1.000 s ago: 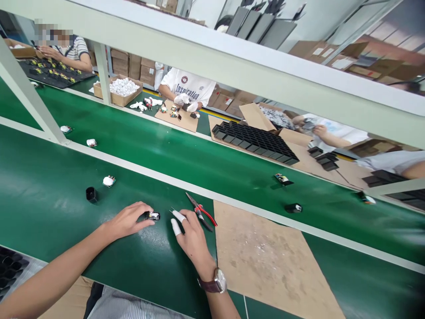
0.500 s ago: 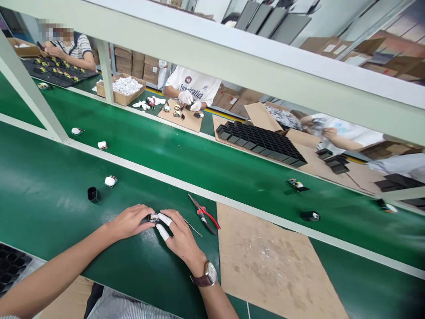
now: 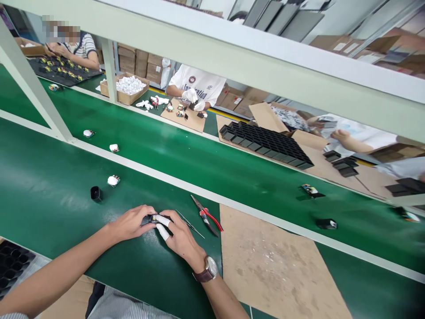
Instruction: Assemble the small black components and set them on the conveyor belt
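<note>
A small black plastic housing with a circuit board showing in it [image 3: 153, 219] is held low over the green bench between my two hands. My left hand [image 3: 133, 223] grips its left end, fingers and thumb closed around it. From the right, my right hand [image 3: 182, 237] pinches the other end; white finger cots cover its thumb and a finger, and its wrist wears a watch. Much of the housing is hidden by fingers. Tweezers [image 3: 190, 223] and red-handled long-nose pliers [image 3: 206, 215] lie right of my right hand. An empty black housing [image 3: 96, 194] stands beyond my left hand, near a circuit board with a white top [image 3: 113, 180].
Stained cardboard [image 3: 275, 261] covers the bench at right. Behind a pale rail runs a green conveyor belt [image 3: 186, 150] carrying boards and a black housing [image 3: 327, 223]. A frame post [image 3: 36, 79] rises at left. Co-workers sit across the belt beside rows of black housings [image 3: 265, 144].
The boards and the black housing on the belt have moved right. My view has shifted slightly. Both hands keep hold of the housing, and more of its left end shows.
</note>
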{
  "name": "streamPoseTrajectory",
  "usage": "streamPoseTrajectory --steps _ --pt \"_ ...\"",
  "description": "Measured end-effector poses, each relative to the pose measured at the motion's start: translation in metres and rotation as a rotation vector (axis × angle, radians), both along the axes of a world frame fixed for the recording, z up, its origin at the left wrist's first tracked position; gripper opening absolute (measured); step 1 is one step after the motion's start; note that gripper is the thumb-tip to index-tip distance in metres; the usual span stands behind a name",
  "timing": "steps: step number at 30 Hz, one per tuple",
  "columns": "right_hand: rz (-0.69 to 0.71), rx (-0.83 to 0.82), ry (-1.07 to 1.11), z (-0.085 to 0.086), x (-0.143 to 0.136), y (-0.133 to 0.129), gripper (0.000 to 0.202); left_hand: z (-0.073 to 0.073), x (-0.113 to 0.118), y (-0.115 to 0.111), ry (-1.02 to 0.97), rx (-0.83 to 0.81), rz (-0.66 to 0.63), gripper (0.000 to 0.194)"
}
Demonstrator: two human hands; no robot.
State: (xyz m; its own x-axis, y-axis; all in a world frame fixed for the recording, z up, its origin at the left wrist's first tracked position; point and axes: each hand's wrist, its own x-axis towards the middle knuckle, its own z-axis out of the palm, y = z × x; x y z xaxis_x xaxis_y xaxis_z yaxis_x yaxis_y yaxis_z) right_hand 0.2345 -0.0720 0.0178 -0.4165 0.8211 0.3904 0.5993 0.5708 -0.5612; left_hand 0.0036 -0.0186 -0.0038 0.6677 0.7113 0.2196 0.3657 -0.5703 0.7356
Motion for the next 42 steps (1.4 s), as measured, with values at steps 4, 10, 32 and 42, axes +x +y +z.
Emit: streamPoseTrajectory --steps 4,10,32,42 --pt "-0.03 0.03 0.049 -0.003 -0.002 -0.001 0.035 0.0 0.0 0.0 0.0 0.003 0.003 0.028" --pt "-0.023 -0.081 0.108 -0.007 0.002 0.0 0.032 0.003 0.001 0.004 -0.046 0.183 -0.127 0.018" --pt "-0.399 0.096 -0.346 -0.026 0.059 -0.003 0.054 0.015 0.018 0.038 -0.466 -0.525 0.376 0.032" --pt "-0.496 0.343 -0.261 -0.045 0.06 0.009 0.035 0.028 0.072 0.178 0.1 0.174 0.369 0.011"
